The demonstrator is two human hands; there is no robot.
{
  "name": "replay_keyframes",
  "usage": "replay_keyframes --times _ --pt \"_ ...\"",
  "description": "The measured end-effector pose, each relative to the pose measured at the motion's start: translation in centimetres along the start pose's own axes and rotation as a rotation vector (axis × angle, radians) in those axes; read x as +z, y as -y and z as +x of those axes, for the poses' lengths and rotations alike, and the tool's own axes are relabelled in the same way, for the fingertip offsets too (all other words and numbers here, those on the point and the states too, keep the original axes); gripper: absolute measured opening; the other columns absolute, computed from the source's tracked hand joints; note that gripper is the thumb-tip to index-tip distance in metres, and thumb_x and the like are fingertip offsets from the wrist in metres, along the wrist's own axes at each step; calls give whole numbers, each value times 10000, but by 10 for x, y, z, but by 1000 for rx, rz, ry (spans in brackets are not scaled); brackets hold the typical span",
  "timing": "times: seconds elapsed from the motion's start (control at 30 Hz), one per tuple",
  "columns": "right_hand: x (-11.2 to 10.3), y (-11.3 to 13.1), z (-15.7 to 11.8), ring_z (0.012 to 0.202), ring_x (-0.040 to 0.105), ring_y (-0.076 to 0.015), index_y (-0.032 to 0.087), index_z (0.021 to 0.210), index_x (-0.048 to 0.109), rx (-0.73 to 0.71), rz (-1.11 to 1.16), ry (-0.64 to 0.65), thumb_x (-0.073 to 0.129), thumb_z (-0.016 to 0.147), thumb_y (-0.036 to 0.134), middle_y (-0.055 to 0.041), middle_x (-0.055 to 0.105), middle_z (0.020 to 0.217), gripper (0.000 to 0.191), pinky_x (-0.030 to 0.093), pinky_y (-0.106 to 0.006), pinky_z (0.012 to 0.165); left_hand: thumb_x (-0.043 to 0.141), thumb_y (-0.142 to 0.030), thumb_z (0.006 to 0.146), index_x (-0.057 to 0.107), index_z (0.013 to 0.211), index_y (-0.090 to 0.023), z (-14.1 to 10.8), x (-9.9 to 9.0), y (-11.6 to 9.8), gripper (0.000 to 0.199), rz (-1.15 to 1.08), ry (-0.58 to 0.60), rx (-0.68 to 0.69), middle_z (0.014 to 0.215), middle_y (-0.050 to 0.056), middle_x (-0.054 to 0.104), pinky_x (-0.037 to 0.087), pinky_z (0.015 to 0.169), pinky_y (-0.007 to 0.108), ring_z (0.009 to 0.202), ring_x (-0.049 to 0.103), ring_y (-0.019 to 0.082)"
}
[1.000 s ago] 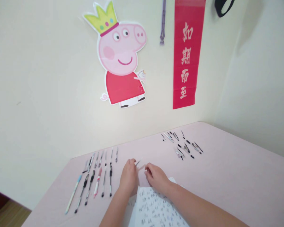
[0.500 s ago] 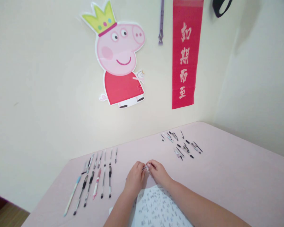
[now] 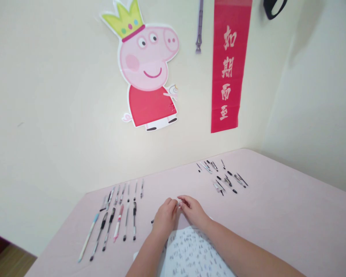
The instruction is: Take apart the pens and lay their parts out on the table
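Note:
My left hand (image 3: 166, 215) and my right hand (image 3: 192, 209) meet at the fingertips above the pink table, just beyond a sheet with handwriting (image 3: 190, 252). Both have closed fingers around a small, pale, thin piece (image 3: 179, 204), mostly hidden between them. A dark tip (image 3: 152, 221) shows at the left edge of my left hand; whether it is held cannot be told. Left of my hands, several pens lie in two rows, among them a pink pen (image 3: 118, 223) and a pale pen with a blue end (image 3: 88, 237).
At the back right of the table (image 3: 276, 207) lie several pen parts, including a black cap (image 3: 234, 191) and clear barrels. Behind the table, the wall bears a pig cutout (image 3: 151, 104) and a red banner (image 3: 229, 84).
The view has shifted slightly. The pale piece between my fingertips shows less than before, and the dark tip left of my left hand shows more.

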State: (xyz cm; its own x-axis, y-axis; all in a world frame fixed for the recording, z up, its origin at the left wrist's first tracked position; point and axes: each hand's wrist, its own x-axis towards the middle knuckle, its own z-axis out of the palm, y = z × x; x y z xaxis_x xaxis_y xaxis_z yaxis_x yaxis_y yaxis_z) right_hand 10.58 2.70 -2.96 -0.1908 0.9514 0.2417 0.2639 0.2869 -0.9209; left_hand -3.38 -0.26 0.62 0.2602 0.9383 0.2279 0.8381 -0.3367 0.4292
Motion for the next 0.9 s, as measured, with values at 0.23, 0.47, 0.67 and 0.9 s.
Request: replay_keyframes --times 0.23,0.47,0.67,0.9 --pt "-3 10 -1 581 521 -125 178 755 529 48 61 39 456 780 205 14 553 643 82 432 -250 576 319 -220 892 556 838 -211 -2 -5 -4 244 60 31 -43 818 22 570 352 666 224 761 548 134" --pt "1 2 -1 512 478 -110 192 755 465 60 191 58 461 785 244 54 470 570 60 390 -231 507 338 -229 882 582 985 -239 -2 -4 -1 265 18 37 -44 920 37 630 376 739 240 866 573 157" --pt "1 1 -1 535 476 -117 196 756 472 32 181 46 469 780 253 50 464 588 61 383 -240 524 321 -245 888 589 955 -221 -2 -2 1 277 -15 25 -41 936 51 638 386 751 249 868 579 165" --pt "1 2 0 580 497 -135 203 752 481 -5 121 -15 449 775 234 34 488 638 50 402 -261 570 353 -290 879 588 998 -219 -2 4 8 273 -55 -23 -25 926 75 649 385 718 267 839 591 193"
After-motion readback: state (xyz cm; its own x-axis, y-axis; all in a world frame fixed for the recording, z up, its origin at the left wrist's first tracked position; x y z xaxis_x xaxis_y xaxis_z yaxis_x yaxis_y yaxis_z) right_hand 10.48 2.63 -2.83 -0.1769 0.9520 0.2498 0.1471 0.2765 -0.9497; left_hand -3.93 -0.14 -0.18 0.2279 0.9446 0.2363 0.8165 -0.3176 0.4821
